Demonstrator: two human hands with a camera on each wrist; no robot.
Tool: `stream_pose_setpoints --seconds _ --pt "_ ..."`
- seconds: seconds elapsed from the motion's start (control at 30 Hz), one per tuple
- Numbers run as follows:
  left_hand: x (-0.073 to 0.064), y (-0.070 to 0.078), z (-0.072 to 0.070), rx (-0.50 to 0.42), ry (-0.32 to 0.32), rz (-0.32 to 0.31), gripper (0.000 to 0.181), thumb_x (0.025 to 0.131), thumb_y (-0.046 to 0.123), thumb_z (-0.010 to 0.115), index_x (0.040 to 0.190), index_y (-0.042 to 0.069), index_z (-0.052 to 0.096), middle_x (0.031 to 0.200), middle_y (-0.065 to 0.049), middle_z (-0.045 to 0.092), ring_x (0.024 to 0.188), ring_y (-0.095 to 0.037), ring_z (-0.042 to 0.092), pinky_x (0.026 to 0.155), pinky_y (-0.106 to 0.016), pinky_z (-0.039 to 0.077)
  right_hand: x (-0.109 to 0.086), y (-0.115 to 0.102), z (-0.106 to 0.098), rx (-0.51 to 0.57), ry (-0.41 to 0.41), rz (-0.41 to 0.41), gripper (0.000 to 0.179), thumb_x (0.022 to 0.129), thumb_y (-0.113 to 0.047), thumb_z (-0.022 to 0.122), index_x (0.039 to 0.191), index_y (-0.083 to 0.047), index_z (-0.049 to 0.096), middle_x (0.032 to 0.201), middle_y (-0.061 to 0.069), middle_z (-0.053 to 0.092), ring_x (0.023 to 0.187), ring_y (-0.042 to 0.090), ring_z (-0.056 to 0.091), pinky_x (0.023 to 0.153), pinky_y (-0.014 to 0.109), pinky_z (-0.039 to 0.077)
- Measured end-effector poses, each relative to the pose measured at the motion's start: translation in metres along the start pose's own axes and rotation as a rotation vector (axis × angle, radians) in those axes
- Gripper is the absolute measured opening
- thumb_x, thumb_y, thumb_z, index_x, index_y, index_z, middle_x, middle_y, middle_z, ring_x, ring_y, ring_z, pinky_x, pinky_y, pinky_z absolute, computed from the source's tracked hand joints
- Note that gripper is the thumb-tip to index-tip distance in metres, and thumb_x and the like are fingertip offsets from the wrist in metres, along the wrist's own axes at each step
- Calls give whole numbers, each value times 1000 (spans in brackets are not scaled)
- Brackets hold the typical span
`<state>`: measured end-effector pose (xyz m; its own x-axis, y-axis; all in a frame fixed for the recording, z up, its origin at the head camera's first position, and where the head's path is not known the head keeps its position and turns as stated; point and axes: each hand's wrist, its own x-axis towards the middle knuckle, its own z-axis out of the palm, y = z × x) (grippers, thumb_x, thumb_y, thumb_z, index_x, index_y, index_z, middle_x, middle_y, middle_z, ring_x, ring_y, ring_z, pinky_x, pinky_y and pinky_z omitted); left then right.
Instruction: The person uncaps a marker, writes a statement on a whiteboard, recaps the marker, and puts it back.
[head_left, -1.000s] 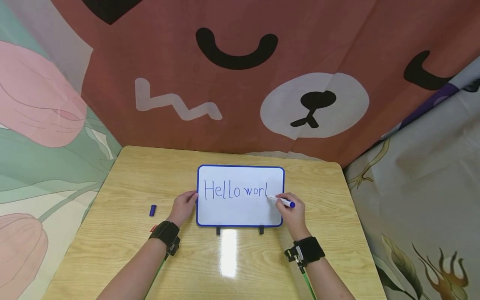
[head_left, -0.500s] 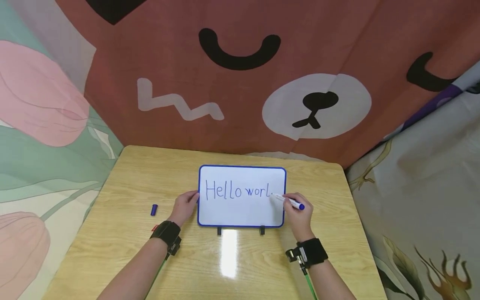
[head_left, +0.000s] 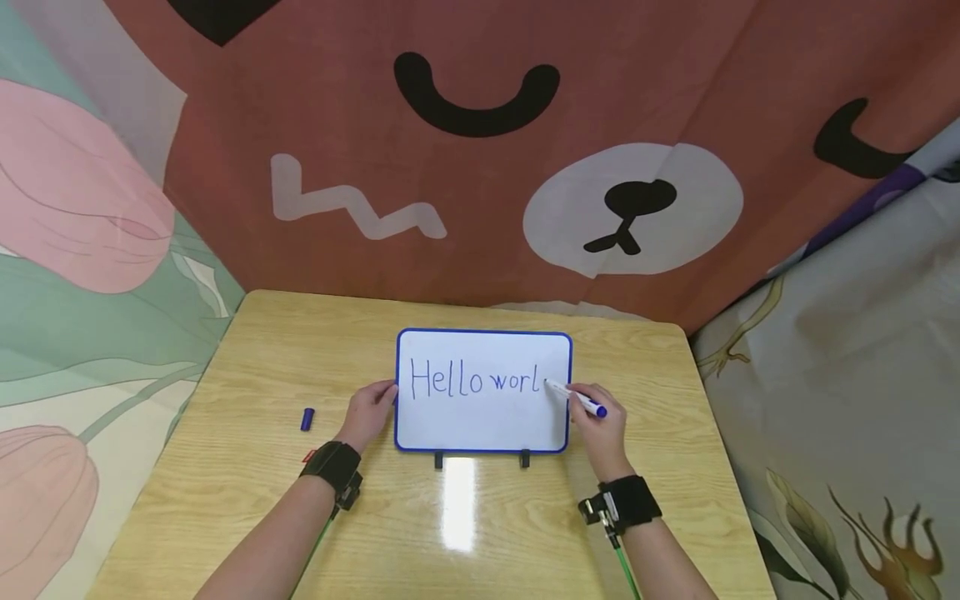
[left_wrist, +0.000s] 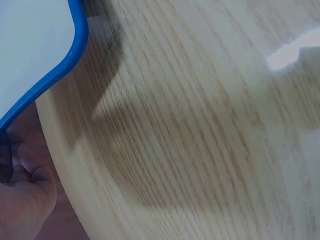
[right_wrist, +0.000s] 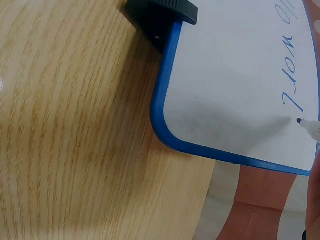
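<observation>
A small whiteboard (head_left: pixel 480 429) with a blue frame stands on the table, bearing "Hello worl" in blue ink. My left hand (head_left: pixel 366 415) holds its left edge, the thumb at the frame and some fingers hidden behind. My right hand (head_left: pixel 602 425) pinches a white marker (head_left: pixel 573 398) with a blue end, slanting across the board's right edge. Just right of the letter "l" is the blue marker tip (right_wrist: pixel 299 121), close at the board's surface in the right wrist view. Uncapped, the marker has its blue cap (head_left: pixel 307 419) lying left of my left hand.
Two black feet (head_left: pixel 438 459) (head_left: pixel 524 458) prop the board's lower edge. Under everything is a wood-grain table (head_left: pixel 247 500), with a bear-print curtain (head_left: pixel 480 250) hanging along its far edge. Black wrist straps (head_left: pixel 330 471) with green cables are on both arms.
The marker tip has gone from the foot of the "l" to a spot right of it and slightly higher. The "l" has gained a small hook. My left hand stays on the frame.
</observation>
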<state>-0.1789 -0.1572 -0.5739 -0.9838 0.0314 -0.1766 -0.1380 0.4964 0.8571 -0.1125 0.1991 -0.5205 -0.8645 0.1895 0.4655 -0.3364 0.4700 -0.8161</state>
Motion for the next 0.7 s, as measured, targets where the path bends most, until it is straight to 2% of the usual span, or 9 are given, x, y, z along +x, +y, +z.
stream_pose_setpoints --seconds 0.5,0.7 --pt "0 -2 1 8 2 9 37 101 22 45 128 -2 56 124 -20 61 114 -31 59 95 -43 50 2 0 3 -44 17 -13 10 82 5 65 91 5 70 71 11 59 60 -2 48 47 11 41" --pt "1 -3 1 5 9 16 37 101 21 46 126 -3 57 123 -20 62 112 -31 60 95 -43 50 2 0 3 -41 4 13 11 84 3 65 93 5 70 74 11 60 61 -1 50 48 13 44"
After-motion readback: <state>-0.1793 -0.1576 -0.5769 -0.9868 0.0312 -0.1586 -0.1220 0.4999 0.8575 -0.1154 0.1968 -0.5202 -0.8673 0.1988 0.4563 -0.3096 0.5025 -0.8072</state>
